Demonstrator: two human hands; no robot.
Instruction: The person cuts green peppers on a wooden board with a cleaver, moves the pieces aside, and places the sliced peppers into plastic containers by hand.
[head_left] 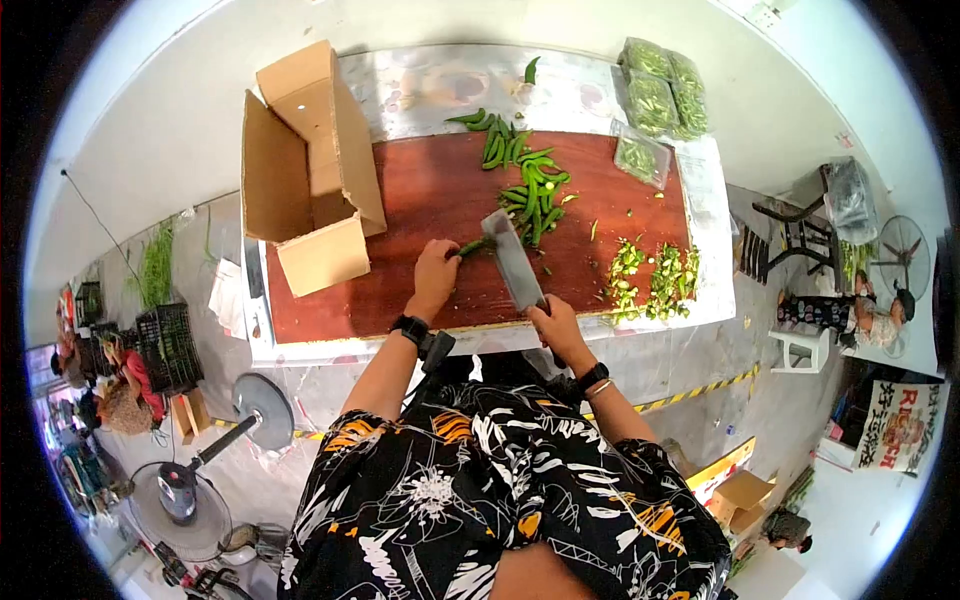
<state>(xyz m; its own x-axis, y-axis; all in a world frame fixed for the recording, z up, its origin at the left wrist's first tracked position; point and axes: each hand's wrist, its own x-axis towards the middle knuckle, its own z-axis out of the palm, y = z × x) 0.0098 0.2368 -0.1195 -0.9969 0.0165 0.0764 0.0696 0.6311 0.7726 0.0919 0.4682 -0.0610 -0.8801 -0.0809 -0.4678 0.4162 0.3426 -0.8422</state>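
My right hand (558,328) is closed round the handle of a cleaver (515,264), whose broad blade points away from me over the dark red board (400,200). My left hand (436,275) grips one end of a green chili pepper (474,247); the pepper's other end meets the blade's left side. Just beyond the blade lies a loose pile of whole green peppers (535,195), with more peppers (502,140) behind it. To the right of the cleaver, chopped pepper pieces (672,280) are heaped on the board.
An open cardboard box (312,170) stands on the board's left side. Clear packs of cut greens (660,90) are stacked at the back right, and one flatter pack (641,158) lies nearer. A floor fan (180,495) is behind me on the left. Other people (130,375) sit farther off.
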